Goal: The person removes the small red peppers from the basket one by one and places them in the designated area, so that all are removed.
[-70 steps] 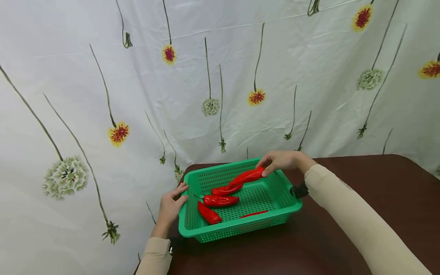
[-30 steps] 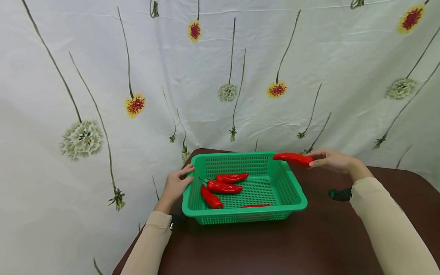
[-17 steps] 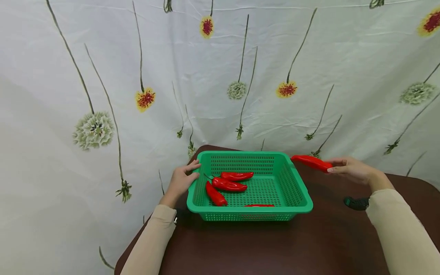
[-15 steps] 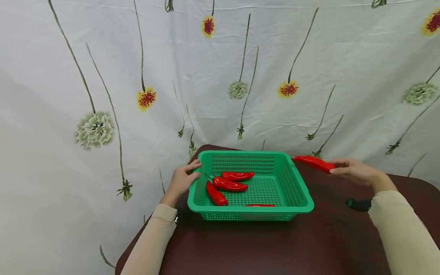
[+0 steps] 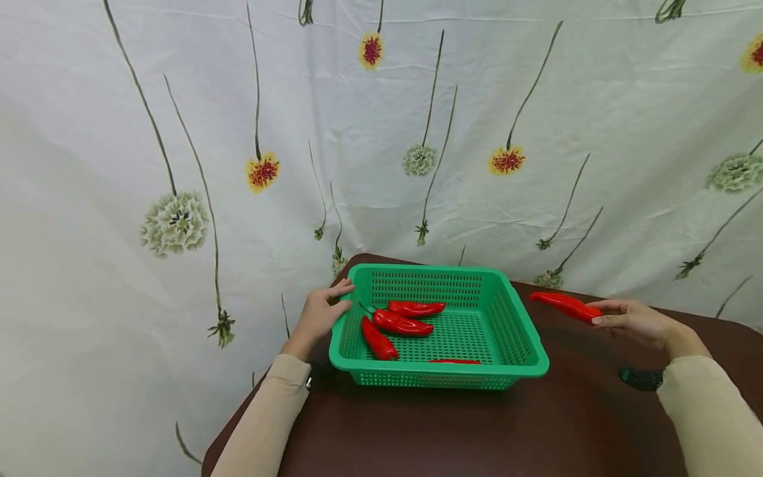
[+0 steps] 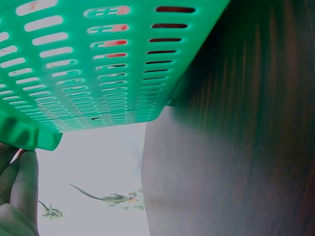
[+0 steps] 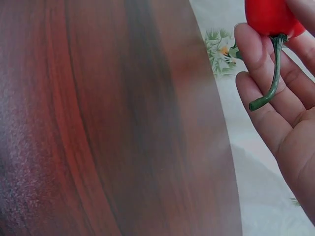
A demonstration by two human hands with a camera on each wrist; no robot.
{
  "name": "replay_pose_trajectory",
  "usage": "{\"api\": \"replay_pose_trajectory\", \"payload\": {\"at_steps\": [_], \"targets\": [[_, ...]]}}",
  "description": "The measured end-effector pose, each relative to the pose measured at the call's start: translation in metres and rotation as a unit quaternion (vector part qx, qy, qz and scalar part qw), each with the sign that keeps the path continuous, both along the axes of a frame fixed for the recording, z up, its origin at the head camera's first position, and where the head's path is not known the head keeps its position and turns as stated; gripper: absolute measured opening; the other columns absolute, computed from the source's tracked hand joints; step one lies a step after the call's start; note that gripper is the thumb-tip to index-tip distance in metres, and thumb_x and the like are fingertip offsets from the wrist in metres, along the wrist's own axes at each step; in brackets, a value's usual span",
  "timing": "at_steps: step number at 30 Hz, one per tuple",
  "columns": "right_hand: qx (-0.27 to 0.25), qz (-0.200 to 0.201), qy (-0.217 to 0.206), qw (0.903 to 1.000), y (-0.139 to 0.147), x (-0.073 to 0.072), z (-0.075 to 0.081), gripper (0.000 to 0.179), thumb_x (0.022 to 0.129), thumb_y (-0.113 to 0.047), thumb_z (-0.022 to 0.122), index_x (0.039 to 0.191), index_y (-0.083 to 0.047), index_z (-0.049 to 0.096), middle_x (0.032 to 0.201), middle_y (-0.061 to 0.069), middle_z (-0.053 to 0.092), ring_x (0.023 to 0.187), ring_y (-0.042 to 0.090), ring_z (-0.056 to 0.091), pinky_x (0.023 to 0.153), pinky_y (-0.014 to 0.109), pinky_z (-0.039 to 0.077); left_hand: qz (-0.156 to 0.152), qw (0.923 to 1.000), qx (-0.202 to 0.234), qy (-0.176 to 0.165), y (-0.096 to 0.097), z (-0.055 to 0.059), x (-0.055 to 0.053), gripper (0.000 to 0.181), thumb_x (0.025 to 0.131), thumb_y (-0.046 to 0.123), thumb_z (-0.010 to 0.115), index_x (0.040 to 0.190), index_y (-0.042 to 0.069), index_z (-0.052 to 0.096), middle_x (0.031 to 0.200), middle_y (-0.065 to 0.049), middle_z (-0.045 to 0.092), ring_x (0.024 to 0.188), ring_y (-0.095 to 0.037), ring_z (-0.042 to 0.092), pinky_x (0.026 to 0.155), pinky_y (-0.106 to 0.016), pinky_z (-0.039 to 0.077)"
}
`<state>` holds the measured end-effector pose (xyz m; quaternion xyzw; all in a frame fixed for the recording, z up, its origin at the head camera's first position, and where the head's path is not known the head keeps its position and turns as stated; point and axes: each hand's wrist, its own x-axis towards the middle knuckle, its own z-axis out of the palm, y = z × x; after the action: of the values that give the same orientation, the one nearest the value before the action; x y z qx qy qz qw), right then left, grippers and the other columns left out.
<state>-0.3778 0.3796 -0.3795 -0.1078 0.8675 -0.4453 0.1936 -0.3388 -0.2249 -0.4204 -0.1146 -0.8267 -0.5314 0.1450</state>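
Note:
My right hand [image 5: 640, 324] pinches a red chili pepper [image 5: 566, 306] out past the right side of the green plastic basket [image 5: 530, 331]. In the right wrist view, the pepper's green stem [image 7: 275, 73] hangs over the curled fingers [image 7: 283, 108]. My left hand [image 5: 322, 311] holds the basket's left rim, and its fingers [image 6: 24, 182] meet that rim in the left wrist view. Inside lie a red pepper [image 5: 416, 309] at the back, another pepper [image 5: 403, 324] with a stem, and a slanted pepper [image 5: 378, 339]. One more pepper [image 5: 454, 362] is mostly hidden behind the front wall.
The basket stands on a dark brown wooden table [image 5: 453, 430]. Behind the table hangs a white cloth [image 5: 357, 132] printed with flowers. A dark device [image 5: 640, 379] is worn at the right wrist.
My right hand has lifted a pepper out of the basket and carried it right, past the rim, then lower. The left hand stays at the left rim. The head view has shifted.

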Motion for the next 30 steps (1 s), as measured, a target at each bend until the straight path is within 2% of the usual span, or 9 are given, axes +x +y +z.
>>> {"api": "replay_pose_trajectory", "payload": {"at_steps": [7, 11, 14, 16, 22, 30], "targets": [[0.000, -0.008, -0.010, 0.9999, 0.001, -0.001, -0.005, 0.062, 0.099, -0.023, 0.062, 0.145, 0.012, 0.040, 0.111, -0.005, 0.065, 0.105, 0.024, 0.053, 0.084, 0.036, 0.047, 0.001, 0.9999, 0.009, -0.006, -0.001, -0.002, 0.001, 0.040, 0.092, 0.003, 0.061, 0.133, 0.000, 0.064, 0.148, -0.013, 0.053, 0.146, -0.031, 0.040, 0.115, -0.052, 0.039], [0.019, -0.014, -0.001, 0.9997, 0.001, -0.002, -0.009, 0.066, 0.097, -0.025, 0.064, 0.145, 0.013, 0.039, 0.116, 0.004, 0.064, 0.107, 0.027, 0.052, 0.085, 0.040, 0.048, 0.001, 1.0000, 0.005, 0.000, -0.003, -0.002, 0.000, 0.040, 0.093, 0.003, 0.061, 0.133, 0.001, 0.064, 0.149, -0.013, 0.053, 0.147, -0.030, 0.040, 0.112, -0.049, 0.042], [0.036, -0.014, 0.003, 0.9993, 0.005, 0.000, -0.014, 0.065, 0.097, -0.027, 0.064, 0.144, 0.012, 0.042, 0.125, 0.012, 0.062, 0.113, 0.031, 0.050, 0.089, 0.047, 0.048, -0.001, 1.0000, -0.001, 0.004, -0.004, -0.002, 0.001, 0.040, 0.094, 0.003, 0.061, 0.133, 0.001, 0.064, 0.148, -0.014, 0.053, 0.146, -0.031, 0.040, 0.101, -0.041, 0.046], [0.041, -0.017, 0.002, 0.9990, 0.009, 0.002, -0.019, 0.064, 0.097, -0.027, 0.064, 0.143, 0.012, 0.043, 0.129, 0.014, 0.061, 0.116, 0.032, 0.050, 0.092, 0.051, 0.046, -0.003, 1.0000, -0.005, 0.004, -0.003, -0.003, 0.001, 0.039, 0.094, 0.003, 0.061, 0.133, 0.001, 0.064, 0.148, -0.014, 0.053, 0.146, -0.031, 0.041, 0.100, -0.040, 0.046], [0.043, -0.020, 0.008, 0.9988, 0.019, 0.010, -0.031, 0.064, 0.098, -0.026, 0.063, 0.143, 0.014, 0.042, 0.133, 0.022, 0.059, 0.115, 0.028, 0.054, 0.098, 0.058, 0.047, -0.004, 1.0000, -0.003, 0.003, -0.001, -0.003, -0.001, 0.040, 0.093, 0.002, 0.061, 0.133, 0.000, 0.064, 0.148, -0.014, 0.053, 0.146, -0.030, 0.040, 0.112, -0.050, 0.042], [0.022, -0.026, -0.027, 0.9991, 0.028, 0.016, -0.040, 0.062, 0.099, -0.022, 0.062, 0.144, 0.014, 0.040, 0.134, 0.019, 0.059, 0.116, 0.028, 0.055, 0.102, 0.062, 0.043, -0.014, 0.9999, -0.003, 0.002, -0.001, -0.004, -0.002, 0.040, 0.094, 0.003, 0.061, 0.135, -0.001, 0.062, 0.150, -0.014, 0.050, 0.148, -0.031, 0.037, 0.106, -0.047, 0.042]]}}
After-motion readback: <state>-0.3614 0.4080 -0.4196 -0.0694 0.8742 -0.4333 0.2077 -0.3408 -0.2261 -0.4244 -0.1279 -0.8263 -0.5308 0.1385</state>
